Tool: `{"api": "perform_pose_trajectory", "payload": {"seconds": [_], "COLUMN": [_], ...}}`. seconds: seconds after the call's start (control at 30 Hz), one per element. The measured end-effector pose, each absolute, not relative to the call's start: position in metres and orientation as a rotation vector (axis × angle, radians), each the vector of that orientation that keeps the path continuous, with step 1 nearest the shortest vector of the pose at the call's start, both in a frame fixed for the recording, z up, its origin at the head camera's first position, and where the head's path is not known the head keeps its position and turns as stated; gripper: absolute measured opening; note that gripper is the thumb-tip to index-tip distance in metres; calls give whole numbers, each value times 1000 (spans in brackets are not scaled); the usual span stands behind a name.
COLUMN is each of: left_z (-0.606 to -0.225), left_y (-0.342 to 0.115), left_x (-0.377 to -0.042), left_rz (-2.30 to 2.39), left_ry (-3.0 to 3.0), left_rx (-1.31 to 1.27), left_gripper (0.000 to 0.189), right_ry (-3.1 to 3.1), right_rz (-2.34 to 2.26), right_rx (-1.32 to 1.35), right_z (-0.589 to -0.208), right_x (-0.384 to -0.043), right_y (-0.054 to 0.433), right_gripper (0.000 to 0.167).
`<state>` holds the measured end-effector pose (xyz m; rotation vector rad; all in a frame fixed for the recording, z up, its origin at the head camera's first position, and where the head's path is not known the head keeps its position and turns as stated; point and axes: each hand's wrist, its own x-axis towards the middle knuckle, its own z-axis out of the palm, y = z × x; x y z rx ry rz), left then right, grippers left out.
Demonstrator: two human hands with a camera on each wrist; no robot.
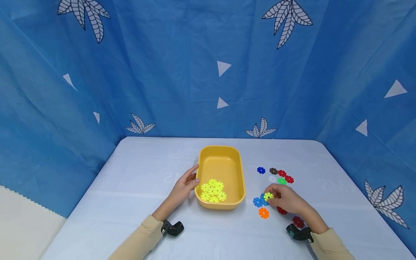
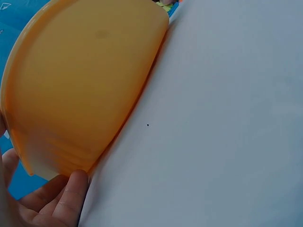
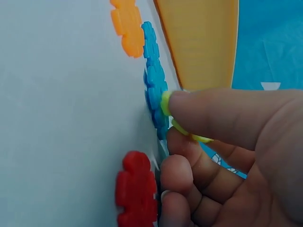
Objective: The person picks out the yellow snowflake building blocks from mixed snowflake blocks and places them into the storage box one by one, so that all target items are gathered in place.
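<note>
A yellow plastic tray stands mid-table, with several yellow-green snowflake building discs heaped in its near left part. My left hand grips the tray's left side, thumb at the rim; in the left wrist view, curled fingers meet the tray wall. Right of the tray, my right hand pinches a yellow-green snowflake disc between thumb and forefinger. Just beneath it are blue discs. The right wrist view shows the thumb covering much of the held piece.
An orange disc lies near the blue ones. Red discs lie beyond and beside my right hand, along with a green, a brown, a dark blue and a pale disc. A blue curtain surrounds the white table.
</note>
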<state>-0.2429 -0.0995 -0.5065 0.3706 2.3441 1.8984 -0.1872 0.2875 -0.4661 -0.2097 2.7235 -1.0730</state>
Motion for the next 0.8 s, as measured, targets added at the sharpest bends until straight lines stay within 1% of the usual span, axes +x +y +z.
{"api": "perform_pose_trajectory", "payload": {"seconds": [0.13, 0.37, 0.8], "left_z": [-506, -505, -505], "left_y": [-100, -99, -99], "left_x": [-243, -243, -243], "left_rz": [1909, 1910, 1912], "left_ry": [2333, 2333, 2328], "left_rx": [370, 367, 362], "left_gripper": [58, 57, 57], "right_ry": [2747, 2769, 2685], "right_rz": [-1090, -1152, -1403], "right_rx": [-175, -90, 84], "right_z": [-468, -466, -468], "right_x": [-189, -188, -191], "right_y": [287, 287, 292], "right_gripper": [27, 25, 30]}}
